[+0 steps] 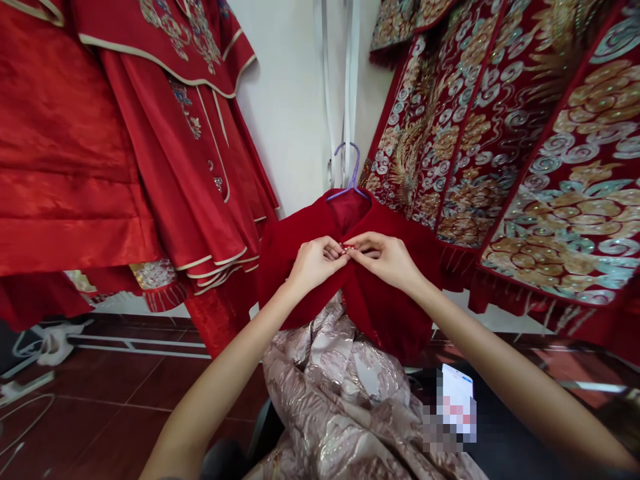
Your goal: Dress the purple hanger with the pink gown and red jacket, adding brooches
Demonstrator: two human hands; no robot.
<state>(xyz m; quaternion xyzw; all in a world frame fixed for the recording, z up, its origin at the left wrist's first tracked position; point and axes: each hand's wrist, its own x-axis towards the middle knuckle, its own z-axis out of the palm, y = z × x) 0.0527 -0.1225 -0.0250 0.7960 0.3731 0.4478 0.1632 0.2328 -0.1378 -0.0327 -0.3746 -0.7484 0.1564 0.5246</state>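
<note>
red velvet jacket [395, 313] pinched at the collar by the left hand [315, 263] and the right hand [386, 259]
both hands are closed in a tight pinch, each front edge of the jacket being gripped by the fingertips of one hand, and the edges are met at a small gold fastening [348, 249] just below the neckline. the jacket is hung on a purple hanger [351, 179] against the white wall, mid-view, above a pink brocade garment [325, 393] draped beneath it. red satin robes [150, 167] are hung to one side and heavily embroidered red panels [505, 133] to the other, over a dark red tiled floor [110, 400]
</note>
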